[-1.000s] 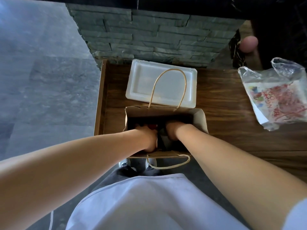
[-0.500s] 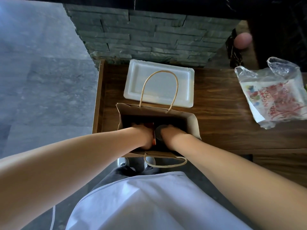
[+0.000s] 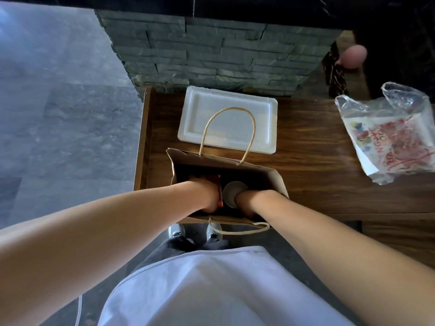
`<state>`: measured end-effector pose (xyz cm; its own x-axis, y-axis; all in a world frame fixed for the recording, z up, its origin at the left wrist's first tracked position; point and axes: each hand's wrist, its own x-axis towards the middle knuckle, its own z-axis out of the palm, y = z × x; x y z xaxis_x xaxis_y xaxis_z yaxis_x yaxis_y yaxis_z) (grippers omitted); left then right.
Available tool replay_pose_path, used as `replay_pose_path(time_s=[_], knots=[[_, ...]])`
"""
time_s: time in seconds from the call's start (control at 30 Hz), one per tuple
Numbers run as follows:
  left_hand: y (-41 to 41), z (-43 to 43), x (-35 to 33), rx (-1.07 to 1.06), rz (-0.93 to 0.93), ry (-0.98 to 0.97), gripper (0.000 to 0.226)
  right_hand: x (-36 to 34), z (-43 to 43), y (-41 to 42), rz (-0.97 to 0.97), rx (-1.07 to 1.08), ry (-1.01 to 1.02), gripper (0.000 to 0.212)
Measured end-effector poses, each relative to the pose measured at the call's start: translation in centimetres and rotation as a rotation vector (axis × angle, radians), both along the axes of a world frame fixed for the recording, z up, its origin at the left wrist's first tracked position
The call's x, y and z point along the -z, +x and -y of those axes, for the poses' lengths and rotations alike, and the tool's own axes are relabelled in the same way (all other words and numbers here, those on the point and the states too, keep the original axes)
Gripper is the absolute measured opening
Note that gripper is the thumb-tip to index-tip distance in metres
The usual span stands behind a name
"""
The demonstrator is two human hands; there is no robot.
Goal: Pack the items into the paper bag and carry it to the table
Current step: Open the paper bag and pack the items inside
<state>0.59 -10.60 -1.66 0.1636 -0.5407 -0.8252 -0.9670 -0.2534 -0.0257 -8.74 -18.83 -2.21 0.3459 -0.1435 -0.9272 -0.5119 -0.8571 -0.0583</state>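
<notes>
A brown paper bag with twine handles stands open at the near edge of a wooden counter. Both my hands reach down inside it. My left hand rests against a red item in the bag's left half. My right hand sits beside a round grey lid or cup top in the middle. The fingers of both hands are hidden in the bag, so their grip does not show.
A white foam tray lies just behind the bag. A clear plastic bag with a printed red-and-white pack lies at the right. A stone-clad wall rises behind the counter. Grey floor tiles spread to the left.
The bag's mouth has opened wider and the round grey lid has come into sight between my hands. The view has shifted a little; both hands stay inside the bag.
</notes>
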Motion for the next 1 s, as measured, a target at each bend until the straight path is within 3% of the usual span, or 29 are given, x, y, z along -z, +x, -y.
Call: replay_pose_path(time_s=[0.2,0.37,0.5,0.57,0.73,0.83,0.93,1.0], knots=[[0.1,0.1,-0.2,-0.025,0.017,0.004,0.064,-0.4,1.0,-0.2,0.14,0.082,-0.037,0.032],[-0.1,0.2,-0.7,0.003,-0.005,0.003,0.059,-1.6,0.6,0.1,0.169,-0.13,-0.023,0.031],[0.5,0.2,-1.3,0.067,-0.039,-0.035,0.05,-3.1,0.2,1.0,0.021,-0.395,-0.068,0.031],[0.8,0.1,-2.0,0.053,-0.069,-0.065,0.043,-5.0,0.8,1.1,0.049,-0.411,-0.08,0.028],[1.7,-1.3,-5.1,-0.089,-0.23,-0.277,0.028,-12.0,5.7,-2.8,0.573,0.274,0.152,0.033],[3.0,-3.8,-7.7,-0.188,-0.389,-0.663,0.023,-14.1,7.6,-7.4,0.787,0.635,0.263,0.024],[4.6,-6.9,-10.6,-0.25,-0.43,-1.168,0.016,-12.2,7.2,-11.5,0.84,0.837,0.253,0.04],[5.7,-9.2,-10.9,-0.404,-0.387,-1.292,0.008,-9.9,5.8,-12.9,0.802,0.945,0.316,0.053]])
